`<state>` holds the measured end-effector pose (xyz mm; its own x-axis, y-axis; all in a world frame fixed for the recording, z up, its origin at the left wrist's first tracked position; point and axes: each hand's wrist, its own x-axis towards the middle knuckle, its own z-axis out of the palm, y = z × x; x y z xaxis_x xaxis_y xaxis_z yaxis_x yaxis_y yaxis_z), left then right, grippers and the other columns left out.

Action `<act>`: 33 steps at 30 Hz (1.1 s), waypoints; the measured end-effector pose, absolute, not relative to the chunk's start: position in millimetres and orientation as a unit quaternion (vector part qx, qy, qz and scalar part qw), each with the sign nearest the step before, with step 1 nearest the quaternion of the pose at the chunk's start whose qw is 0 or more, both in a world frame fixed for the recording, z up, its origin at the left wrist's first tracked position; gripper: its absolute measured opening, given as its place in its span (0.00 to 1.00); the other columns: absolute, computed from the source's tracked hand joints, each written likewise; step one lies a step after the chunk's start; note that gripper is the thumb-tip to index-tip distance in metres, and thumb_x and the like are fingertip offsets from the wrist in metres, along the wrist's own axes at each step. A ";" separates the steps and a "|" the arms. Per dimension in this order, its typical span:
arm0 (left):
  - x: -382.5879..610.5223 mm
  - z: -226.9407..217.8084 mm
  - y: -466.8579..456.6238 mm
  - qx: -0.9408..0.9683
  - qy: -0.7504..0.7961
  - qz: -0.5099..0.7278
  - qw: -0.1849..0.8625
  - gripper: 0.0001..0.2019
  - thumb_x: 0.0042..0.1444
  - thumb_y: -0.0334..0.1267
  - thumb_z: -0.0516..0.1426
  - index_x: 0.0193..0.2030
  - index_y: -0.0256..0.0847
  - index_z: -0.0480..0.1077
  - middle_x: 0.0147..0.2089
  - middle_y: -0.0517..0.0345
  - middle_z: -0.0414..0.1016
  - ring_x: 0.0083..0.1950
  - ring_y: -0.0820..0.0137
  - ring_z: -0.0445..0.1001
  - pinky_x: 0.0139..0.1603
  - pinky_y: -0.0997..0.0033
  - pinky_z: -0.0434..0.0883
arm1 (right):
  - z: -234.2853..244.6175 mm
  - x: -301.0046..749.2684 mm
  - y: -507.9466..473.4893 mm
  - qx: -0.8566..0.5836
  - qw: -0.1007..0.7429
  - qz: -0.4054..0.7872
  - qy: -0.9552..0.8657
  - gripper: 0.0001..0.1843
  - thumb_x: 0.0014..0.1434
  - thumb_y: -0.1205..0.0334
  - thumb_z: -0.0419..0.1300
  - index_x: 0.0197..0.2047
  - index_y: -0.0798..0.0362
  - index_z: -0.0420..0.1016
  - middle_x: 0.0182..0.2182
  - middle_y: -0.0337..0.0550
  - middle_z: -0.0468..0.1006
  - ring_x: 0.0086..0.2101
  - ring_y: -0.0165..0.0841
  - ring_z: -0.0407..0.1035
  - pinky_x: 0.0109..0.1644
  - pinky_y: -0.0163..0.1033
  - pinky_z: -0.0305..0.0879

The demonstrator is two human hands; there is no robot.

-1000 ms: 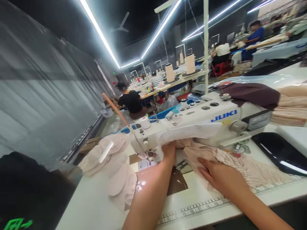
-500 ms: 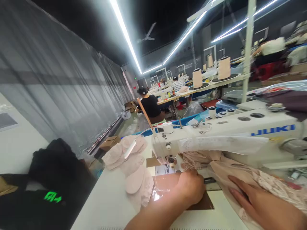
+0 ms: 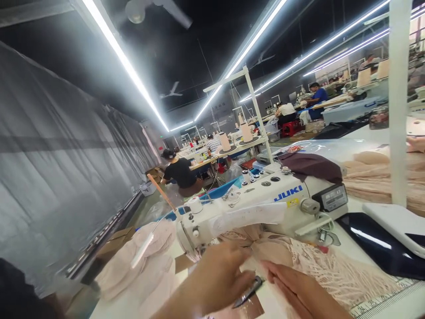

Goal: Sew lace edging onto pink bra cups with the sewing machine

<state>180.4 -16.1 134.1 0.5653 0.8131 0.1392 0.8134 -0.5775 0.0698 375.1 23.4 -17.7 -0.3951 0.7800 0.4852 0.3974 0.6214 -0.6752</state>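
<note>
My left hand (image 3: 222,270) reaches over the front of the sewing machine (image 3: 255,195), its fingers loosely bent and the thumb apart from them. The fingertips are at the edge of a beige garment (image 3: 268,243) with ruffled lace, bunched under the machine arm. Just below that thumb lie thread snips (image 3: 249,292), the blade pointing toward me. My right hand (image 3: 299,283) has its fingers pressed together on the garment's near side, with cloth along the fingers. The needle area is largely hidden behind my left hand.
Beige cloth pieces (image 3: 142,252) are piled left of the machine head. A control box (image 3: 330,199) and a dark glossy panel (image 3: 375,243) sit at right. More beige cloth (image 3: 368,181) lies behind a white post (image 3: 398,102). Other people work at machines farther off.
The view has swung right, showing more of the table there. My left hand has loosened from a fist and shifted slightly right, uncovering the snips. My right hand has come closer to it.
</note>
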 end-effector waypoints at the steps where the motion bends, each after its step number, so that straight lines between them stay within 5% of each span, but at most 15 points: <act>1: 185.1 152.3 -10.7 -0.882 -0.460 -0.097 0.021 0.13 0.62 0.39 0.50 0.50 0.44 0.69 0.44 0.53 0.75 0.44 0.66 0.74 0.45 0.69 0.70 | -10.4 371.8 22.1 -0.341 0.381 0.275 -0.814 0.23 0.66 0.51 0.41 0.56 0.49 0.68 0.41 0.48 0.79 0.40 0.37 0.73 0.45 0.38 0.69; 5: 200.9 207.5 30.1 -0.876 -0.456 -0.103 0.122 0.14 0.62 0.35 0.49 0.50 0.38 0.69 0.50 0.49 0.73 0.50 0.63 0.72 0.51 0.67 0.68 | 3.3 356.7 26.9 -0.308 0.316 0.339 -0.831 0.20 0.68 0.51 0.38 0.48 0.50 0.66 0.27 0.39 0.74 0.29 0.34 0.69 0.36 0.37 0.64; 9: 207.1 225.6 76.3 -0.870 -0.468 -0.010 0.154 0.15 0.60 0.31 0.49 0.50 0.34 0.70 0.52 0.44 0.71 0.50 0.61 0.72 0.51 0.66 0.67 | -12.6 348.5 38.5 -0.336 0.338 0.329 -0.815 0.22 0.67 0.50 0.40 0.30 0.51 0.65 0.27 0.41 0.72 0.31 0.34 0.67 0.37 0.38 0.63; 15: 207.0 233.2 109.4 -0.894 -0.425 0.079 0.118 0.10 0.53 0.30 0.54 0.37 0.39 0.76 0.38 0.54 0.77 0.41 0.68 0.73 0.43 0.74 0.66 | -34.0 357.1 41.4 -0.293 0.378 0.413 -0.775 0.19 0.64 0.52 0.47 0.47 0.52 0.73 0.44 0.49 0.75 0.47 0.39 0.68 0.55 0.44 0.62; 19: 212.3 247.1 117.3 -0.896 -0.417 0.127 0.089 0.08 0.49 0.30 0.56 0.33 0.38 0.77 0.33 0.59 0.77 0.32 0.72 0.71 0.34 0.77 0.64 | -33.9 355.4 38.8 -0.294 0.352 0.526 -0.717 0.25 0.61 0.50 0.48 0.54 0.54 0.71 0.40 0.49 0.73 0.34 0.34 0.70 0.34 0.38 0.70; 23: 217.9 255.9 124.6 -0.888 -0.423 0.163 0.073 0.09 0.48 0.31 0.57 0.34 0.38 0.77 0.33 0.61 0.78 0.29 0.75 0.70 0.28 0.79 0.62 | -27.0 352.5 36.5 -0.301 0.309 0.590 -0.683 0.25 0.58 0.48 0.51 0.52 0.55 0.72 0.33 0.41 0.71 0.20 0.24 0.62 0.21 0.30 0.60; 25: 218.7 257.0 127.9 -0.887 -0.422 0.175 0.075 0.09 0.47 0.31 0.58 0.36 0.38 0.77 0.34 0.60 0.78 0.30 0.75 0.70 0.28 0.79 0.62 | -24.2 353.6 35.6 -0.311 0.314 0.567 -0.695 0.22 0.58 0.49 0.51 0.46 0.54 0.75 0.30 0.41 0.73 0.20 0.25 0.63 0.24 0.31 0.62; 29: 219.8 256.1 129.4 -0.894 -0.395 0.186 0.097 0.08 0.49 0.31 0.56 0.34 0.38 0.76 0.32 0.59 0.77 0.29 0.74 0.69 0.30 0.77 0.61 | -24.1 358.2 35.3 -0.295 0.394 0.459 -0.739 0.18 0.60 0.53 0.50 0.40 0.52 0.79 0.34 0.46 0.77 0.38 0.38 0.71 0.46 0.41 0.66; 33: 222.0 252.5 123.7 -0.903 -0.361 0.192 0.130 0.05 0.46 0.28 0.56 0.26 0.36 0.73 0.28 0.55 0.76 0.28 0.71 0.67 0.31 0.73 0.60 | -33.7 360.1 37.2 -0.296 0.431 0.430 -0.736 0.20 0.62 0.52 0.47 0.44 0.52 0.78 0.40 0.50 0.76 0.42 0.39 0.71 0.50 0.42 0.67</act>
<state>222.0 123.7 252.5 0.6656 0.7025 -0.2517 0.6026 -0.7050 -0.3741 360.1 37.2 -33.7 -0.4528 0.8065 0.3802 0.0658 0.4555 -0.8878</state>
